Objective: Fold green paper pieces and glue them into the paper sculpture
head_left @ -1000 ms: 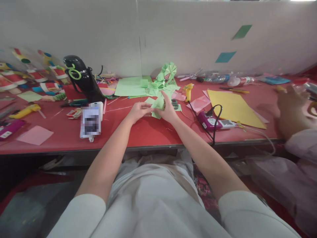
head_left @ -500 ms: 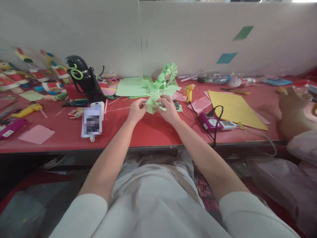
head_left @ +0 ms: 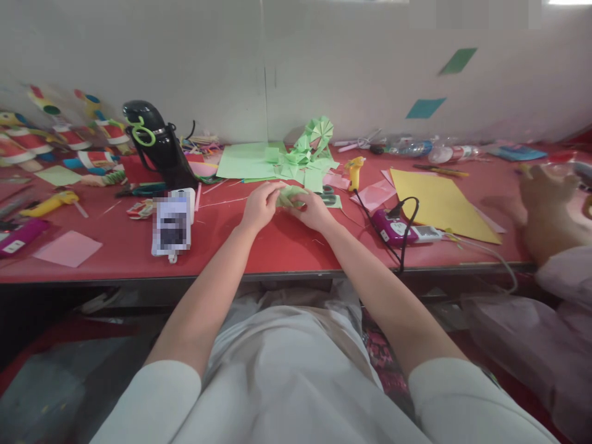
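Between my two hands is a small piece of folded green paper (head_left: 291,195), partly covered by the fingers. My left hand (head_left: 262,206) pinches its left side, and my right hand (head_left: 312,211) is closed on its right side with the fingers curled over it. Just behind lie green paper squares (head_left: 314,179) and a green folded-paper model (head_left: 318,135) with a round pleated fan. Scissors (head_left: 328,196) rest right beside my right hand.
A phone (head_left: 172,225) and a black flask (head_left: 160,148) stand to the left. On the right are a yellow glue gun (head_left: 354,173), a purple power strip (head_left: 393,229) with cords, and yellow paper (head_left: 444,203). Another person's arm (head_left: 552,213) rests at the far right.
The green paper was spread flatter and showed pointed corners; now it looks more folded and rounded. Both hands have drawn closer around it.
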Demonstrator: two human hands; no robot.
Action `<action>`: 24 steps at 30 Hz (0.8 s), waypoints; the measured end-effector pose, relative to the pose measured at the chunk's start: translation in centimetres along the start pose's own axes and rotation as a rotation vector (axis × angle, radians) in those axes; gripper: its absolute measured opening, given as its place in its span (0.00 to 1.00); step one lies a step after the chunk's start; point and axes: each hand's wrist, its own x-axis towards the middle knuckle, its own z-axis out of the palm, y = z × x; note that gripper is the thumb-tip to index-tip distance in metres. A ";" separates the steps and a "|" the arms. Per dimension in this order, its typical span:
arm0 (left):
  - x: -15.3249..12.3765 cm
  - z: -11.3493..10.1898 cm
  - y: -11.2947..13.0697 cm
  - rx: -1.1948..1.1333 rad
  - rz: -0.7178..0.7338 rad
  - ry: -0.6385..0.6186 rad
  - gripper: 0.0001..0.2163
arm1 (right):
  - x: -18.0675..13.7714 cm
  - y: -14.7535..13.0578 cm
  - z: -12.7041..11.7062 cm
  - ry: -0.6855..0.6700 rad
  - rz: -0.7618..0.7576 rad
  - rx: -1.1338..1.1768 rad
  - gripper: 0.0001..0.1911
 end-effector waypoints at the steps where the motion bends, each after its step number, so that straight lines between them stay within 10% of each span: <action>1: 0.0 0.0 0.0 -0.013 0.000 0.017 0.13 | 0.0 -0.1 -0.1 -0.013 0.015 -0.006 0.13; 12: 0.2 -0.4 -0.5 0.072 -0.039 0.114 0.14 | -0.2 -1.5 -0.6 0.054 0.006 0.240 0.14; 19: -0.1 -0.3 0.1 -0.003 -0.092 0.097 0.14 | 0.5 -0.5 -0.2 0.211 0.279 0.464 0.27; 24: -0.3 0.1 0.8 -0.035 -0.022 0.050 0.12 | 0.6 -0.5 -0.4 0.101 0.316 0.388 0.15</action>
